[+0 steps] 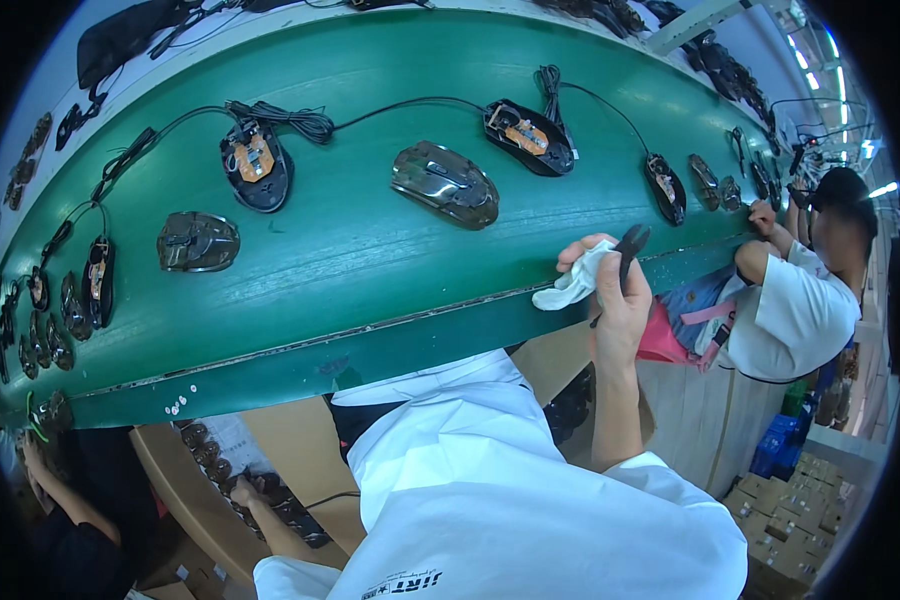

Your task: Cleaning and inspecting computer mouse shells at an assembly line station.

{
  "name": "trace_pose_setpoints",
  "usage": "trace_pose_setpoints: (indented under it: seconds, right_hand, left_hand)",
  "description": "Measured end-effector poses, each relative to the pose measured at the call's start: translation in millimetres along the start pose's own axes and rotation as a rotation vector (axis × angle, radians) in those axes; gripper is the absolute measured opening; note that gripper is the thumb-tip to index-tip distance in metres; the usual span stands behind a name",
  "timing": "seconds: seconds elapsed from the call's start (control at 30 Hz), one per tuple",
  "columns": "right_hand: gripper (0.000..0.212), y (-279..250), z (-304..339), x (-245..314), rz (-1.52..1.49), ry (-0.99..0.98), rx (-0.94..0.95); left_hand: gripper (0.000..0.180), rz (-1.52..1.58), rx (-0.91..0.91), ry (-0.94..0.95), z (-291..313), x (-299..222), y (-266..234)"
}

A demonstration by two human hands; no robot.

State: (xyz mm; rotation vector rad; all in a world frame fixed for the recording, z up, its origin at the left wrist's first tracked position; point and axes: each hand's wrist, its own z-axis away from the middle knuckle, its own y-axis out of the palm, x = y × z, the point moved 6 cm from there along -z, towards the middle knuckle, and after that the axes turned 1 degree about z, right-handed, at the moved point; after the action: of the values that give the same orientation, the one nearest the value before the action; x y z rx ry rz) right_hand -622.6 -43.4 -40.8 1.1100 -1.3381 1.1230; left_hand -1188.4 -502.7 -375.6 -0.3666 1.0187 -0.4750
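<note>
My right hand (622, 305) is raised over the near edge of the green conveyor belt (350, 220). It is closed around a crumpled white cloth (578, 280) and a dark tool with a thick black handle (632, 243); the tool's kind cannot be made out. Down at lower left, my left hand (252, 490) reaches into a cardboard box among dark mouse shells (205, 450). Its fingers are too small and partly hidden to show a grip. On the belt lie a glossy, see-through dark mouse shell (444, 185) and a second shell (199, 242).
Opened corded mice with bare orange circuit boards, such as one mouse (256, 165) and another mouse (530, 137), lie along the belt, their cables stretched between them. A co-worker (795, 290) sits at right; another person's arm (70, 495) is at left. Stacked cartons (790, 510) stand lower right.
</note>
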Motion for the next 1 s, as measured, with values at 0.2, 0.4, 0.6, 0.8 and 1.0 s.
trace_pose_setpoints:
  seconds: [0.2, 0.4, 0.6, 0.8, 1.0]
  right_hand:
    - [0.032, 9, -12, -2, -0.022, 0.047, 0.039]
    - [0.038, 40, -15, -12, -0.598, 0.293, 0.165]
    - [0.044, 90, 2, -1, -0.967, 0.43, 0.317]
    - [0.041, 103, 17, -11, -0.886, 0.513, 0.343]
    - [0.039, 106, 18, -12, -0.702, 0.494, 0.368]
  left_hand:
    - [0.017, 0.625, 0.231, 0.399, 108, -156, -23]
    - [0.011, 0.465, 0.251, 0.659, 190, -266, -14]
    - [0.017, -0.079, 0.846, 0.733, 338, -328, 132]
    - [0.021, -0.362, 0.79, 0.76, 343, -342, 143]
    - [0.018, -0.001, 0.274, 0.994, 366, -369, 100]
